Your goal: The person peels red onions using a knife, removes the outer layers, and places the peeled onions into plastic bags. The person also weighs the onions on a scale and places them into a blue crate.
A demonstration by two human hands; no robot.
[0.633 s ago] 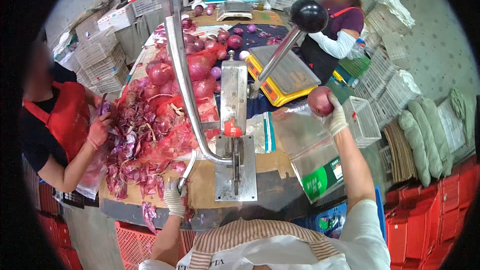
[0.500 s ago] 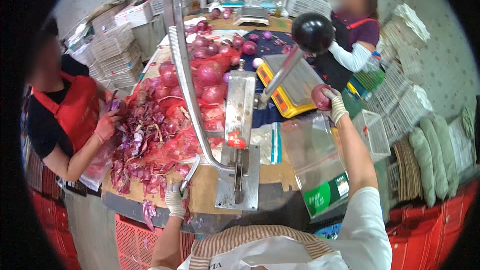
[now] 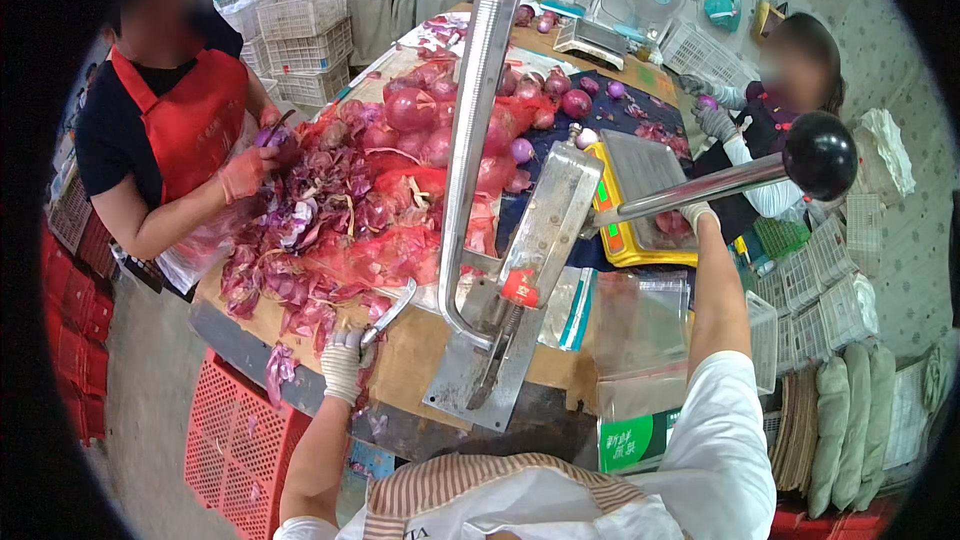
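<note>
My left hand (image 3: 342, 366), in a pale glove, rests at the table's near edge by the peelings, closed on a knife with a short curved blade (image 3: 393, 308). My gloved right hand (image 3: 698, 215) reaches across the yellow-framed scale (image 3: 632, 248), at its grey plate (image 3: 640, 165). A red onion (image 3: 673, 225) shows beside its fingers, in its grasp; the metal lever partly covers that hand. Whether the onion touches the plate I cannot tell. Between my arms stands a lever-type metal press (image 3: 550, 225) with a black ball knob (image 3: 819, 155).
Onion skins (image 3: 300, 210) and red net bags of onions (image 3: 410, 120) cover the table's left half. At left, a person in a red apron (image 3: 190, 110) handles an onion; another person (image 3: 800, 90) works at far right. Clear plastic bags (image 3: 640, 330) lie near my right arm.
My right hand has brought the onion from beside the scale's right edge to over its plate. The scale's display now glows green. The whole view has swung; my left hand keeps the knife.
</note>
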